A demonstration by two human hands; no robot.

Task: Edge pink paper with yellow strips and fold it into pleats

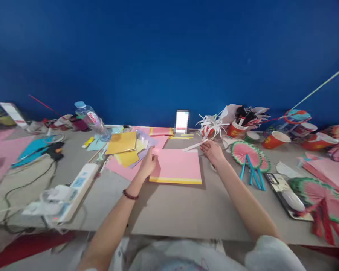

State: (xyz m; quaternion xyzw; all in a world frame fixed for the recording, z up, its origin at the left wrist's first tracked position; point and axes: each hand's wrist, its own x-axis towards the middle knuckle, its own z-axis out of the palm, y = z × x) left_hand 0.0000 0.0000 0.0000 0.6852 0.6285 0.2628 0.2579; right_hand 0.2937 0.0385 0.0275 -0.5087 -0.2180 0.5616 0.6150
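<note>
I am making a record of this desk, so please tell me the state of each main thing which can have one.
Left hand: at the left edge of the pink sheet
Right hand: holding a white strip
Pink sheet: lying about flat
White strip: held at one end
Bottle: capped
Power strip: plugged into, red light on
Phone: standing, screen lit
Fan with blue sticks: spread open

No wording can be read with certainty. Near the back edge of the counter (169,214), the label (93,118) on a bottle (101,131) carries blurred lettering, a red cup (276,139) bears illegible yellowish marks, and a bright screen (182,121) is pixelated.
</note>
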